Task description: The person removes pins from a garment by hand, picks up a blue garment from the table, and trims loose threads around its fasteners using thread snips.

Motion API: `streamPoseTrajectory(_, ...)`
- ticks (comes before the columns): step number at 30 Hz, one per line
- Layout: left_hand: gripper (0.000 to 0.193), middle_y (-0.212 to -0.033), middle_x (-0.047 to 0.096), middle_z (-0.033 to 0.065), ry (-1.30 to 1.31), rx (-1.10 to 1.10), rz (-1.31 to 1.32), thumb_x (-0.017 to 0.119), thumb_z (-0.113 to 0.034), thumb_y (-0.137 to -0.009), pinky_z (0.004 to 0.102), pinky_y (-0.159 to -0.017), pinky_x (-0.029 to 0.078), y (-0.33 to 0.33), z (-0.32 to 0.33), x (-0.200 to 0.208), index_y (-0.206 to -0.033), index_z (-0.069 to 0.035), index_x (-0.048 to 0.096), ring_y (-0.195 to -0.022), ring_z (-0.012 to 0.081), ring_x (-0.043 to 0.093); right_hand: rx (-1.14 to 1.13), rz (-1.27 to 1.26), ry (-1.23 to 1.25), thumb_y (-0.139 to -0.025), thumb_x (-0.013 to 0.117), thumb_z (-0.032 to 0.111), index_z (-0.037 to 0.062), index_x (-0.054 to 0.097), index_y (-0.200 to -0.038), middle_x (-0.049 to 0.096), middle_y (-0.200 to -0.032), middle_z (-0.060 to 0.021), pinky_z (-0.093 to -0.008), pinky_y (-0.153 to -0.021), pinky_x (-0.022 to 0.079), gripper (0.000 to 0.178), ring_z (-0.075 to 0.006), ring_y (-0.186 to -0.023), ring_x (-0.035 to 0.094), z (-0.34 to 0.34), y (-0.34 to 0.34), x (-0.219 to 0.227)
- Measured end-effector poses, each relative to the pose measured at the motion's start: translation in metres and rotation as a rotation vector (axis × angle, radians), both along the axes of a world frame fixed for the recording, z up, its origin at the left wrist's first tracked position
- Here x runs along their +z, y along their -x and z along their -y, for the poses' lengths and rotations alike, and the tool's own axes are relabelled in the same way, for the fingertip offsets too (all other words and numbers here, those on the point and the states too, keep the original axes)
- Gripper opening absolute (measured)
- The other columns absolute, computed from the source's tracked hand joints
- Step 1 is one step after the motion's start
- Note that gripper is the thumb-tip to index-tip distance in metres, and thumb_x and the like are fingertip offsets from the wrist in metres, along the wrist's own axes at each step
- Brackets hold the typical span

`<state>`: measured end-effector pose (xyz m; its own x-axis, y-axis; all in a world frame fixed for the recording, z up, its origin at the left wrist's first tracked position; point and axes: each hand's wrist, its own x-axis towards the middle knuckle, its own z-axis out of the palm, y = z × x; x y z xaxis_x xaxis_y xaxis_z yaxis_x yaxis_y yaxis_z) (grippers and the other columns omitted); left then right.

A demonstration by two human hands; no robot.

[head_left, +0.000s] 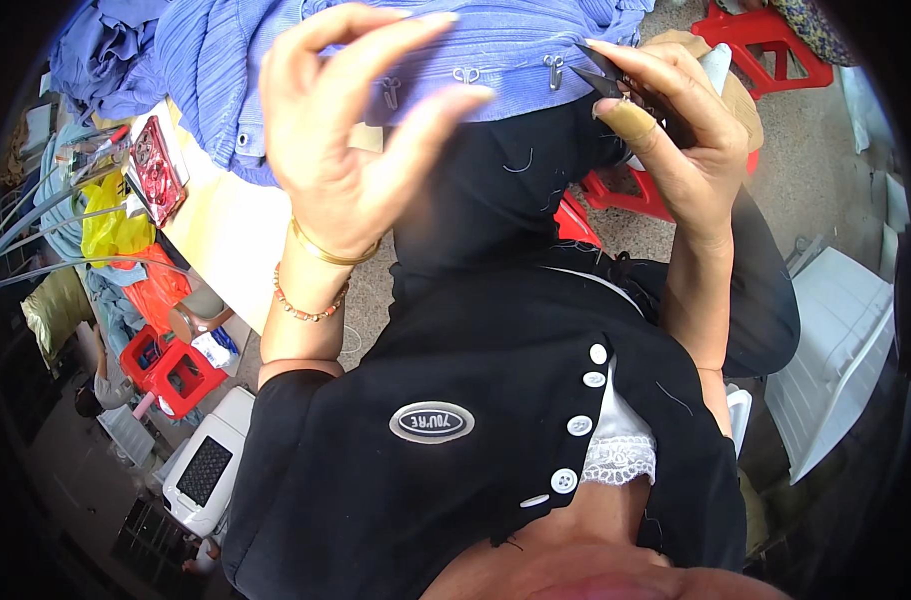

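Three hooks [554, 72] are lying on one cut-off cloth [516, 40]; the blurred left hand [341, 150] is spreading, the right hand [691, 130] gripping half-hidden snips [600, 82].

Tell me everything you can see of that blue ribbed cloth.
The blue cloth looks soft and finely ribbed, rumpled into folds. A flatter band along its near edge bears metal-looking hooks of bent wire. It lies over the black-clothed lap and seems to spread onto the pale table, running out of view at the top. The left hand is open in front of it; whether it touches is unclear. Black blades in the right hand point toward the band.
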<state>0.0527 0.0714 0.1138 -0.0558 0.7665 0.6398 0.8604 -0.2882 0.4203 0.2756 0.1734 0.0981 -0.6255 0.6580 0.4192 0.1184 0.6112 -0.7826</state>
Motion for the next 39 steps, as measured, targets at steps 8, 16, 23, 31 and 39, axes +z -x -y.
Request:
streamPoseTrajectory(8,0.025,-0.1,0.067,0.0053,-0.04,0.073,-0.202,0.082,-0.01,-0.068,0.0282,-0.083,0.041,-0.017,-0.005,0.009,-0.093,-0.013,0.076,-0.092,0.018,0.058,-0.025,-0.029,-0.048,-0.076,0.074,0.005,-0.0016,0.067,-0.112,0.06,-0.092,-0.0043,-0.0213,-0.07,0.039,0.037,-0.0103,-0.082,0.052,0.002,-0.004,0.0)
streamPoseTrajectory(16,0.008,-0.1,0.064,0.0117,-0.005,-0.047,0.287,0.07,-0.001,-0.081,0.0277,-0.084,0.046,-0.019,-0.001,-0.004,-0.09,0.0,0.068,-0.093,0.0178,0.059,0.032,-0.042,-0.162,-0.072,0.076,0.004,-0.0012,0.069,-0.109,0.062,-0.088,-0.0055,-0.0224,-0.066,0.041,0.037,-0.0112,-0.077,0.053,0.001,0.005,0.009)
streamPoseTrajectory(23,0.011,-0.105,0.062,0.0126,0.086,-0.161,0.672,0.057,-0.003,-0.093,0.0273,-0.087,0.044,-0.007,-0.002,-0.01,-0.098,0.004,0.063,-0.097,0.0161,0.058,0.061,0.046,-0.329,-0.068,0.076,0.004,0.0018,0.071,-0.106,0.063,-0.084,-0.0059,-0.0223,-0.055,0.038,0.039,-0.0091,-0.065,0.051,0.004,0.015,0.027)
streamPoseTrajectory(31,0.014,-0.107,0.062,0.0131,0.092,-0.21,0.895,0.054,-0.006,-0.094,0.0287,-0.094,0.042,-0.009,-0.004,-0.012,-0.1,0.004,0.062,-0.102,0.0181,0.058,0.036,-0.025,-0.317,-0.07,0.079,0.006,-0.0002,0.069,-0.105,0.059,-0.077,-0.0073,-0.0261,-0.054,0.041,0.037,-0.0161,-0.062,0.054,0.001,0.024,0.025)
streamPoseTrajectory(39,0.013,-0.108,0.062,0.013,0.075,-0.211,0.873,0.055,-0.006,-0.094,0.0282,-0.093,0.042,-0.008,-0.004,-0.015,-0.099,0.004,0.062,-0.102,0.0177,0.058,-0.001,-0.041,-0.41,-0.066,0.08,0.007,0.0022,0.071,-0.099,0.059,-0.076,-0.0076,-0.0274,-0.051,0.042,0.034,-0.0174,-0.061,0.056,0.0,0.037,0.027)
